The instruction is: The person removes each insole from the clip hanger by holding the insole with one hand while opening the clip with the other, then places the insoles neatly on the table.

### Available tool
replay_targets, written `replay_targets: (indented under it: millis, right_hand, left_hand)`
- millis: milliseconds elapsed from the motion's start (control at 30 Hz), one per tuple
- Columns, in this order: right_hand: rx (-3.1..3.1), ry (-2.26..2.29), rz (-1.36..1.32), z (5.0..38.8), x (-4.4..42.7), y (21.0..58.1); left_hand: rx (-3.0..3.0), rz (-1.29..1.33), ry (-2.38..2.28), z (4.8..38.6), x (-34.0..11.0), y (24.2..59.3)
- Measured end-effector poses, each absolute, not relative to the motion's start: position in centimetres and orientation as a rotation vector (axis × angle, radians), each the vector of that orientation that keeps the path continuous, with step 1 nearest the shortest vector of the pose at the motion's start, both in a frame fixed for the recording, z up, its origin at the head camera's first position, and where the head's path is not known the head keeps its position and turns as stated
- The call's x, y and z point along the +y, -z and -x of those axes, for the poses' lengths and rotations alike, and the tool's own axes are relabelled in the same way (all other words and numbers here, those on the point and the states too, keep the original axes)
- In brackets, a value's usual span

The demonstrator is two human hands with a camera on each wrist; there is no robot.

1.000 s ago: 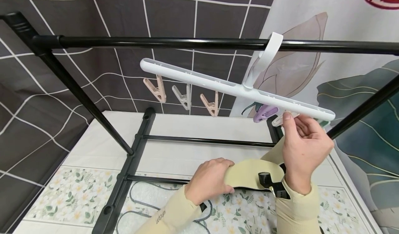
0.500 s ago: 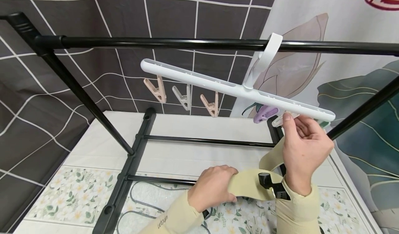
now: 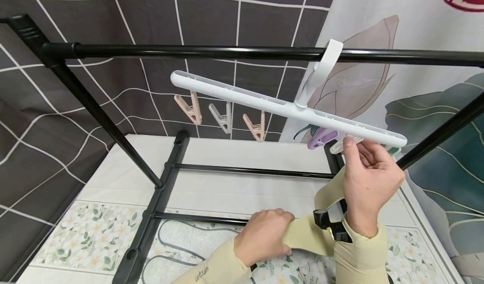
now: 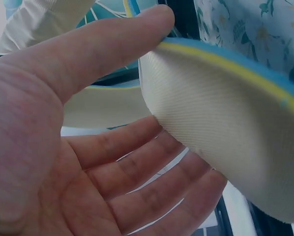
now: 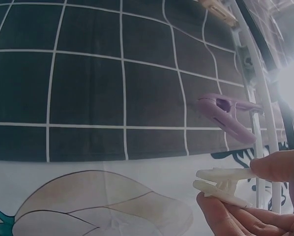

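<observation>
Head view: a person works beneath a black rail [image 3: 196, 51], the left hand [image 3: 264, 235] grasping one end of a pale yellow band [image 3: 308, 235], the right hand [image 3: 372, 179] pinching a white clip [image 3: 337, 147] between thumb and fingers. The clip sits under the right arm of a white hanger [image 3: 242, 99], which slants from upper left to lower right and hooks over the rail, its right end nearer the viewer. A purple clip [image 3: 322, 138] hangs just beside, on the side toward the hanger's middle. The key relation, as judged here, is the one between band and clip: the band lies below the clip and the two are well apart, its held end down and to the left. From the left hand, the clip lies up and to the right; the right hand is already on it. The band's long axis runs roughly sideways, from the left hand toward the right sleeve [image 3: 359, 250], with a curved portion rising behind the right wrist. The left wrist view shows the thumb at one edge and the fingertips along the other. How far the white clip's mouth is parted cannot be told with certainty.
</observation>
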State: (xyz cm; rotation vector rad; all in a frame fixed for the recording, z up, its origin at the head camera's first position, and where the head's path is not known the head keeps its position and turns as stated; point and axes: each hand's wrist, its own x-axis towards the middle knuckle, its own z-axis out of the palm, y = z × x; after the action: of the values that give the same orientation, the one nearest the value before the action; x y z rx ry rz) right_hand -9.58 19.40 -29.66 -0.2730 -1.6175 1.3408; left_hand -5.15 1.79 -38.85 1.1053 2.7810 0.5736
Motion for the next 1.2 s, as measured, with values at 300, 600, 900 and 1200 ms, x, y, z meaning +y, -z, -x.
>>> replay_targets:
  millis: [300,600,900,1200]
  right_hand:
    - [-1.604,-1.355,0.271,9.5,19.4,29.6]
    - [-1.598,-1.365,0.264,9.5,19.4,29.6]
    - [-1.594,-1.369,0.266,9.5,19.4,29.7]
    - [-1.584,-1.375,0.264,9.4,19.5,29.7]
  left_hand:
    - [2.823,-1.177,-0.482,4.1,2.3,39.1]
    - [2.837,-1.195,-0.380,3.7,2.8,39.6]
    - [2.838,-1.196,-0.316,3.6,3.4,40.2]
    - [2.879,-1.214,-0.251,3.3,3.9,40.8]
